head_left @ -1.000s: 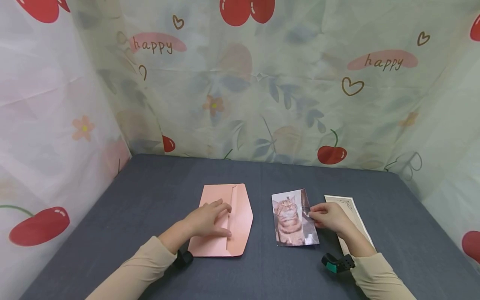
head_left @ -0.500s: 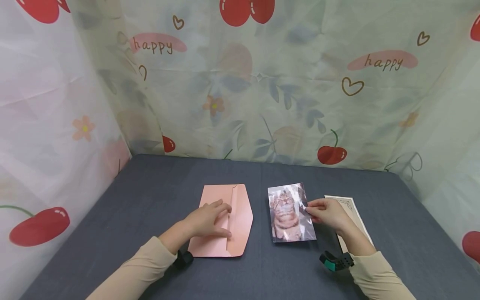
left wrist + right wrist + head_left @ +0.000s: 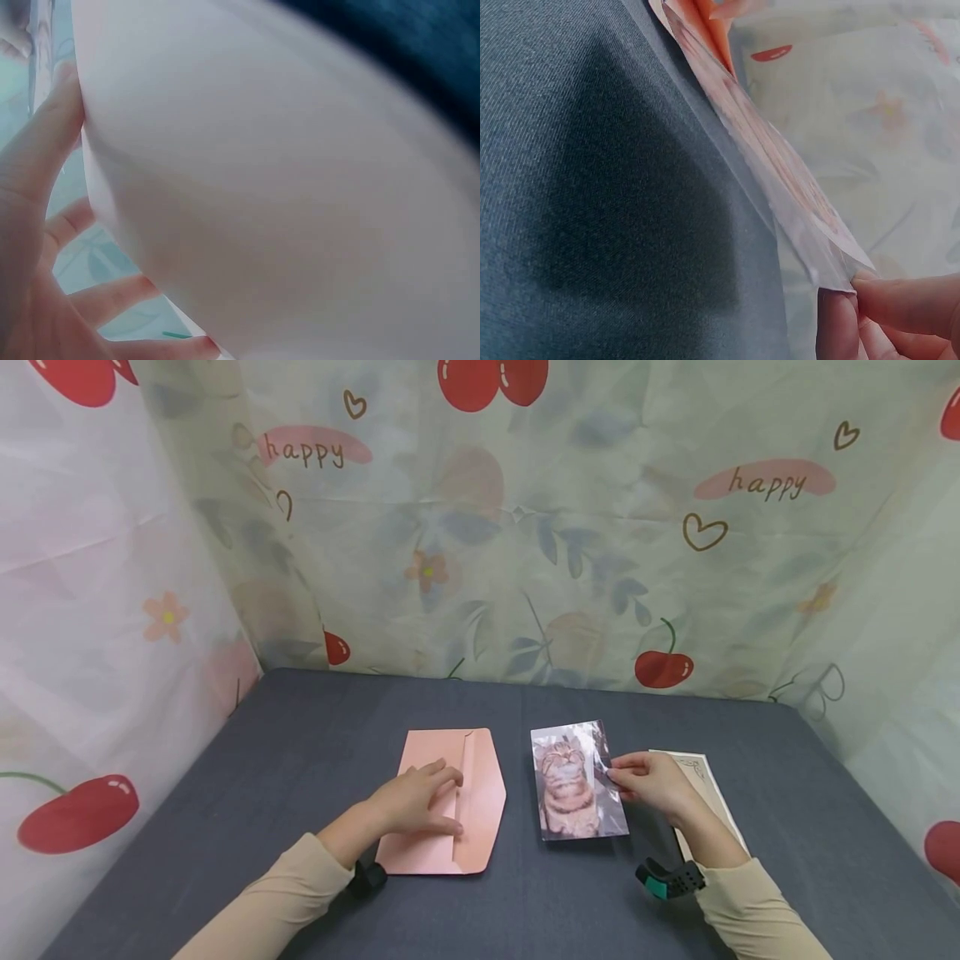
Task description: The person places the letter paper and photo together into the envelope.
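On the left of the table lies a pink envelope [image 3: 480,814], its flap unfolded toward the right. My left hand [image 3: 408,797] rests on it with spread, relaxed fingers, the fingertips right at the edge of its pocket. In the left wrist view the envelope [image 3: 285,165] fills most of the picture, and the fingertips reach its edge. My right hand [image 3: 652,783] pinches the right edge of a glossy cat photo [image 3: 566,785] between thumb and fingers. In the right wrist view the photo [image 3: 772,165] slants up from the fingers, above a dark shadow on the cloth.
A cream card [image 3: 701,777] with an ornamental border lies on the right, partly under my right hand and forearm. Dark blue cloth [image 3: 525,910] covers the table. A printed curtain [image 3: 480,568] closes off the back and both sides.
My right hand has raised the photo and shifted it slightly left, toward the envelope. The left hand and the envelope have stayed in place.
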A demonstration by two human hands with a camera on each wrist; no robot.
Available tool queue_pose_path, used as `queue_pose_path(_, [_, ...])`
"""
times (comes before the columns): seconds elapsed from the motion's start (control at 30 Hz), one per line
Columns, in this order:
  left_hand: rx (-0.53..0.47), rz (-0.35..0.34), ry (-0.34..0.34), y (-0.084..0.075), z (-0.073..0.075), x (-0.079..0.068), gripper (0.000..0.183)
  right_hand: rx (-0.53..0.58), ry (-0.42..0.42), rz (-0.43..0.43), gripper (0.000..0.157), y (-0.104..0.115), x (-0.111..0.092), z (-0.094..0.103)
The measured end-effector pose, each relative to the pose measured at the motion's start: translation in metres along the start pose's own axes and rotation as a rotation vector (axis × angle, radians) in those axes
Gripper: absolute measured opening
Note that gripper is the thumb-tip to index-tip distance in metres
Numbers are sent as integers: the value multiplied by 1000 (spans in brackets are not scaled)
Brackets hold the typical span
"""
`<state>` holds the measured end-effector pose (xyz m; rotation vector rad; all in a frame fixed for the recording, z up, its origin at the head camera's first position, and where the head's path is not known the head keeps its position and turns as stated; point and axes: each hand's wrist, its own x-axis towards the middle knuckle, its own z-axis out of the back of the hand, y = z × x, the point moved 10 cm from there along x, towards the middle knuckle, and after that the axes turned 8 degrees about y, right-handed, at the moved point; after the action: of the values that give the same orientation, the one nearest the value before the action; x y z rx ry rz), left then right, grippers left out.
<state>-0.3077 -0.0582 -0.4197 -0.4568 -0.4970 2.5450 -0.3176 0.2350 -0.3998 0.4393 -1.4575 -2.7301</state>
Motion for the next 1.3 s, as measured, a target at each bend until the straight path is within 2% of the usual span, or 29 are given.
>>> queue_pose_path(0.23, [-3, 9, 6, 1, -1, 1, 56, 5, 13, 43, 32, 9, 1, -3])
queue_pose_path(0.87, [13, -5, 3, -1, 0, 0, 56, 16, 45, 95, 31, 24, 9, -18])
queue_pose_path(1.3, [13, 26, 13, 1, -1, 2, 57, 24, 58, 110, 30, 30, 12, -25])
